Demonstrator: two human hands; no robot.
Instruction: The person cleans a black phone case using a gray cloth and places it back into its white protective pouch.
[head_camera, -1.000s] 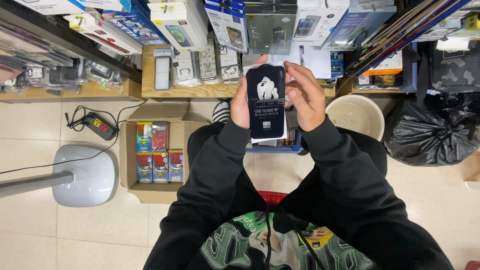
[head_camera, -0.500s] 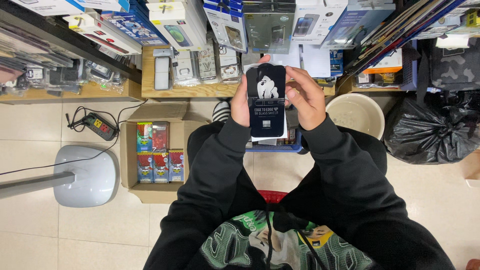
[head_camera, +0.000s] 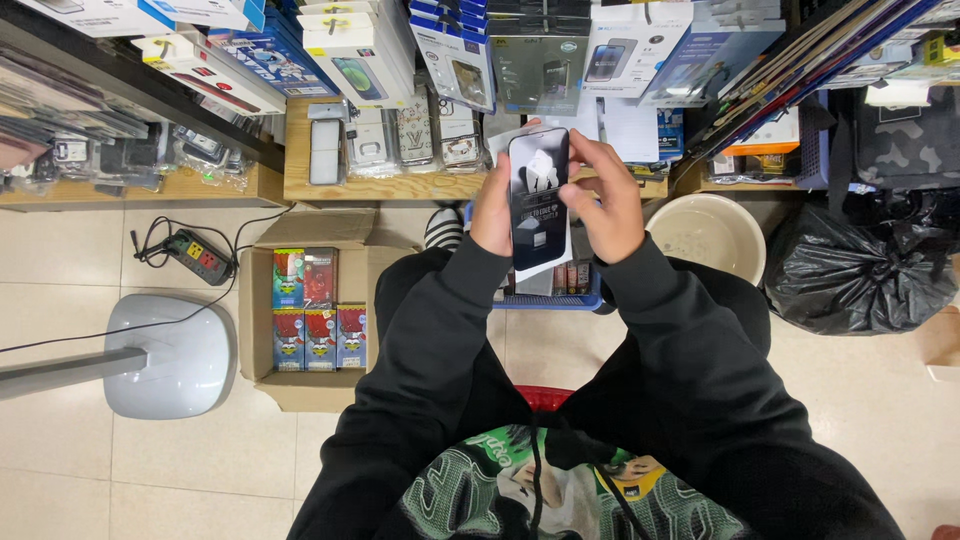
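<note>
Glossy black package in both hands

Left hand and right hand each grip pinching the flat, rounded-corner package, edges white.

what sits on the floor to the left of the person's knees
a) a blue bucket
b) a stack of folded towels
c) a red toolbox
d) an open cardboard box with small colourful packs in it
d: the open cardboard box holds rows of small colourful packs and sits on the tiled floor, left of the dark flat package held between the left hand and the right hand.
</note>
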